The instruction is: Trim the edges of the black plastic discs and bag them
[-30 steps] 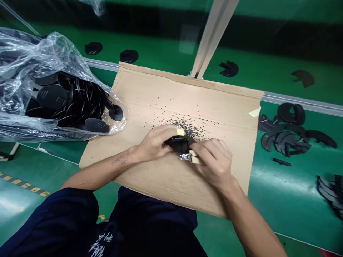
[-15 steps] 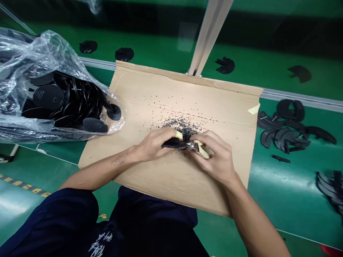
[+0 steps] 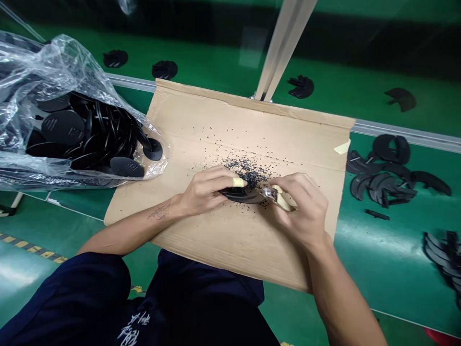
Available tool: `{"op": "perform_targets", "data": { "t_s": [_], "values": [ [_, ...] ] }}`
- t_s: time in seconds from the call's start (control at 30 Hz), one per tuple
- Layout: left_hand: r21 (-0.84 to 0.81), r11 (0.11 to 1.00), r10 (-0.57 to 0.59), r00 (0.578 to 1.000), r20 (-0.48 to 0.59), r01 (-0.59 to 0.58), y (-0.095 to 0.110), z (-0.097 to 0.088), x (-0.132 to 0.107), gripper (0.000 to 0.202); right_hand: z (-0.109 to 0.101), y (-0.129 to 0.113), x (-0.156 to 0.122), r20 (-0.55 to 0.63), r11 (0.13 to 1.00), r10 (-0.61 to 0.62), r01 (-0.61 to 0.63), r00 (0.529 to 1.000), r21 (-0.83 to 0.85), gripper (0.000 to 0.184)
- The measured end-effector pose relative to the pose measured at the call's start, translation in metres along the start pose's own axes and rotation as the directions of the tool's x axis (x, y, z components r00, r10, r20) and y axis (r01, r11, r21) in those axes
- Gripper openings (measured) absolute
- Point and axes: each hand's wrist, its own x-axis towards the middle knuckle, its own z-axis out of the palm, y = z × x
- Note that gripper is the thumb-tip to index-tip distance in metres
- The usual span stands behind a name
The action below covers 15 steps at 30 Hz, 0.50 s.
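My left hand [image 3: 207, 192] pinches a thin, curved black plastic part [image 3: 243, 196] over the cardboard sheet [image 3: 216, 245]. Yellow tape wraps one of its fingertips. In my right hand [image 3: 302, 209] are small cutting pliers [image 3: 272, 193] with a silvery metal head and pale handles, mostly covered by the fingers. The pliers' head is close to the right end of the part; whether they touch I cannot tell. Beneath and behind the part lies a scatter of tiny black plastic bits [image 3: 248, 170], densest just beyond my hands.
At left, a clear plastic bag [image 3: 68, 67] holds many black discs [image 3: 63, 127]. Curved black parts [image 3: 385, 185] are heaped on the green table [image 3: 378, 254] at right, with another stack [image 3: 444, 257] further right. A metal post [image 3: 284, 48] rises behind the cardboard.
My right hand and the pliers have moved right, away from my left hand. More of the black part's curved edge now shows, and the left hand has shifted slightly.
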Motion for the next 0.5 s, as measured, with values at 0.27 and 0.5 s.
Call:
{"op": "perform_targets", "data": {
  "t_s": [0.27, 0.5],
  "values": [
    [-0.079, 0.996, 0.030, 0.999, 0.020, -0.028, 0.0020, 0.0008, -0.0027, 0.024, 0.0023, 0.0054, -0.0023, 0.144, 0.952, -0.111, 0.146, 0.983, -0.267, 0.016],
    [-0.086, 0.996, 0.030, 1.000, 0.010, -0.029, 0.0012, 0.0027, -0.0034, 0.023, 0.0047, 0.0031, -0.0025, 0.089, 0.896, -0.160, 0.183, 0.983, -0.405, 0.012]
  ]
}}
